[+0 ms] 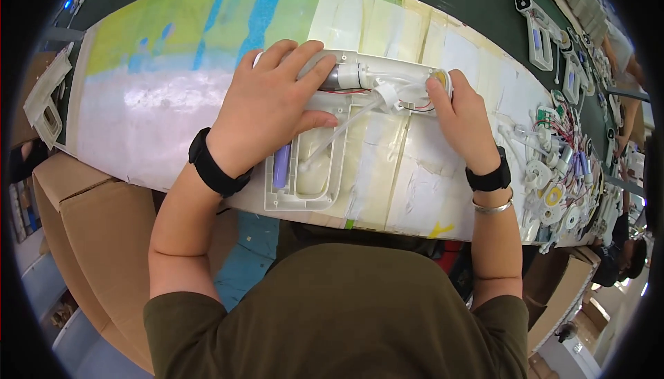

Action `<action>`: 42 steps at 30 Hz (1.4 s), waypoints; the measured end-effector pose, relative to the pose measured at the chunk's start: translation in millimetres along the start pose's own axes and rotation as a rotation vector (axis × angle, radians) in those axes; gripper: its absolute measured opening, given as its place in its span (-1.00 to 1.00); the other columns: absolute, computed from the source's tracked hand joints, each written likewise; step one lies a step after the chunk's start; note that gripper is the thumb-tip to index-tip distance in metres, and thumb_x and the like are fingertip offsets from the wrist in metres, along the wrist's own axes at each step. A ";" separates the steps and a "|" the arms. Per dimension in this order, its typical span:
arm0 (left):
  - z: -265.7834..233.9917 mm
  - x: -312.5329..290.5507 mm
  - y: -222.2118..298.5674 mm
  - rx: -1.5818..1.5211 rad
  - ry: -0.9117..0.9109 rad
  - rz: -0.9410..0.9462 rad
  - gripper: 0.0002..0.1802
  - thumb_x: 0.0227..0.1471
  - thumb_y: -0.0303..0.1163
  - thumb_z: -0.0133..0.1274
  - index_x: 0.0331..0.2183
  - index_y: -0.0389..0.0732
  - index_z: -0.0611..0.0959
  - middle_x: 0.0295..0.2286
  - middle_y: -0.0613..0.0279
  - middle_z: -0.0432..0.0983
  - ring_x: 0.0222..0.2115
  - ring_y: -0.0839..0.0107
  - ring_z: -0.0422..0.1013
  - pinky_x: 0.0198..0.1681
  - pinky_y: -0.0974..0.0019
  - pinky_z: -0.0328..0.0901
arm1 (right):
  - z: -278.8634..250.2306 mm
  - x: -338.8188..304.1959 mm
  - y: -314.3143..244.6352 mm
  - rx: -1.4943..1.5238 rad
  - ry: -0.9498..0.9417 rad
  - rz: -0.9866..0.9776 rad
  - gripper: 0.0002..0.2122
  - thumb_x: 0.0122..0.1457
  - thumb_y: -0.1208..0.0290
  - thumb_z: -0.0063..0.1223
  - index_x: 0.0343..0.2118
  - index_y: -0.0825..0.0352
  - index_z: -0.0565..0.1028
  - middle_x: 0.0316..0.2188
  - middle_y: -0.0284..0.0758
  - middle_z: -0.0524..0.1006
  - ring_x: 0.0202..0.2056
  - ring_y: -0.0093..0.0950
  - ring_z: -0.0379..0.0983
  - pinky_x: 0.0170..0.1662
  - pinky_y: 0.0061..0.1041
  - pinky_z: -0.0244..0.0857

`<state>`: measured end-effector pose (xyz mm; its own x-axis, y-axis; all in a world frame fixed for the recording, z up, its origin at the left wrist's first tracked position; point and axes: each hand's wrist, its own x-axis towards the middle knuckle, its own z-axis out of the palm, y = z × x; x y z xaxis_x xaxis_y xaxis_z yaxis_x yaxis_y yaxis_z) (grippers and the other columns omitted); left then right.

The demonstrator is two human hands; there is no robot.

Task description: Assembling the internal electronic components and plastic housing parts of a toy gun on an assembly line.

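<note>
The white housing (342, 115) lies open-faced on the bench (166, 123), its handle (336, 178) reaching close to the near edge. Wider room opens to its left; rightward, a heap of parts (557, 178) crowds in. The left hand (266, 106), fingers spread, clasps the housing from above; the right hand (462, 119) curls, gripping its rounded end, thumb on top.

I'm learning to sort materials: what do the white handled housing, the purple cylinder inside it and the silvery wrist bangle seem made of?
White handled housing: likely moulded plastic, satin, judging by its thin, even rim. Purple cylinder: its smooth sheen suggests plastic wrap; core hidden. Silvery wrist bangle: probably polished metal, given its bright highlights.
</note>
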<state>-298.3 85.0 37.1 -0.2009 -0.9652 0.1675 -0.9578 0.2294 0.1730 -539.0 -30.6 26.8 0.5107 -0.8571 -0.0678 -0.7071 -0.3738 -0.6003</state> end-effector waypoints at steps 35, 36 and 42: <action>-10.7 53.9 29.4 0.077 -0.146 0.242 -0.79 -0.13 -0.41 0.09 -0.35 -0.23 0.61 -0.13 0.09 0.41 -0.13 0.18 0.35 -0.05 0.14 0.22 | -9.9 -16.2 -25.0 0.182 0.140 -0.407 -0.91 -0.03 0.52 0.07 -0.42 0.35 0.45 -0.44 -0.32 0.51 -0.39 -0.43 0.40 -0.30 -0.49 0.27; -5.9 58.4 28.2 0.064 -0.266 0.224 -0.82 -0.11 -0.39 0.07 -0.39 -0.25 0.62 -0.14 0.09 0.42 -0.15 0.16 0.36 -0.07 0.15 0.23 | -4.9 -17.2 -26.8 0.033 0.226 -0.503 -0.90 -0.05 0.52 0.09 -0.43 0.33 0.45 -0.46 -0.33 0.50 -0.40 -0.37 0.39 -0.31 -0.44 0.25; 1.8 54.1 18.5 -0.202 -0.145 0.197 -0.82 -0.08 -0.39 0.05 -0.44 -0.30 0.61 -0.17 0.08 0.41 -0.18 0.12 0.36 -0.10 0.20 0.26 | -3.0 -9.4 -29.3 -0.080 0.194 -0.579 -0.87 -0.15 0.50 0.12 -0.48 0.27 0.44 -0.53 -0.38 0.48 -0.45 -0.37 0.36 -0.35 -0.39 0.19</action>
<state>-327.3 36.8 47.7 -0.4193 -0.9044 0.0791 -0.8405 0.4197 0.3427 -524.5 -12.6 47.4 0.7294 -0.5533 0.4023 -0.3801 -0.8168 -0.4341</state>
